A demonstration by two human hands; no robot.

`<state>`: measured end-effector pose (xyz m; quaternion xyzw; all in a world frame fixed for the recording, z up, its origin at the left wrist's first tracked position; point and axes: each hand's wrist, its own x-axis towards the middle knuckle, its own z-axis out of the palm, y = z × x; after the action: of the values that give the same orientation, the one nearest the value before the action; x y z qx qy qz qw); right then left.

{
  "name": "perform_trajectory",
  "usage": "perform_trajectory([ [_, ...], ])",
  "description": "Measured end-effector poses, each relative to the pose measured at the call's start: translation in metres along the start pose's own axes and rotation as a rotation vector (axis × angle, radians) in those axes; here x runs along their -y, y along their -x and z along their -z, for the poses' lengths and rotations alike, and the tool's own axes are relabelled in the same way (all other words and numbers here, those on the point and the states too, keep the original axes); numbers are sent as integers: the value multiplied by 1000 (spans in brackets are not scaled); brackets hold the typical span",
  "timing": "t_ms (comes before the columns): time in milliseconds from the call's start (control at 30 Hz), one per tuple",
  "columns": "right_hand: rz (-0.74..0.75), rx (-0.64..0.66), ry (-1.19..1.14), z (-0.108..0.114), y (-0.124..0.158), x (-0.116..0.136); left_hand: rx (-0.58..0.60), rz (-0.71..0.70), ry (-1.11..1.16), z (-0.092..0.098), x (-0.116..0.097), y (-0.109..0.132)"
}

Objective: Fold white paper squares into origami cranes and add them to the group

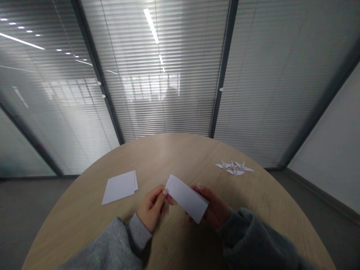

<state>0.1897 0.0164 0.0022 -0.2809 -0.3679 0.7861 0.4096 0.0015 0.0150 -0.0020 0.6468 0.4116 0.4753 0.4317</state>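
Note:
A white sheet of paper [186,198], folded into a long rectangle, is held between both hands above the table, slanting down to the right. My left hand [153,207] pinches its left end between thumb and fingers. Around its right end, my right hand [212,205] is closed, with some fingers hidden behind the paper. To the left of my left hand lies a small stack of white paper sheets [119,187]. Several folded white paper cranes [233,167] sit grouped together beyond my right hand.
A round wooden table [174,153] lies under everything, its curved far edge near a glass partition with blinds [168,112]. Dark frame posts [223,75] divide the glass. A white wall [332,150] stands at the right.

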Motion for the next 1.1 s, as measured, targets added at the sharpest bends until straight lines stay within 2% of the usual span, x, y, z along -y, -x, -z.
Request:
perform_trajectory([
  [433,-12,64,64,0,0,-1,4,-12,-18,1,2,1],
  [933,51,-45,177,3,-5,-5,-6,5,-7,-1,-4,1],
  [1100,81,-20,209,3,-6,-10,8,3,-14,0,-5,2],
])
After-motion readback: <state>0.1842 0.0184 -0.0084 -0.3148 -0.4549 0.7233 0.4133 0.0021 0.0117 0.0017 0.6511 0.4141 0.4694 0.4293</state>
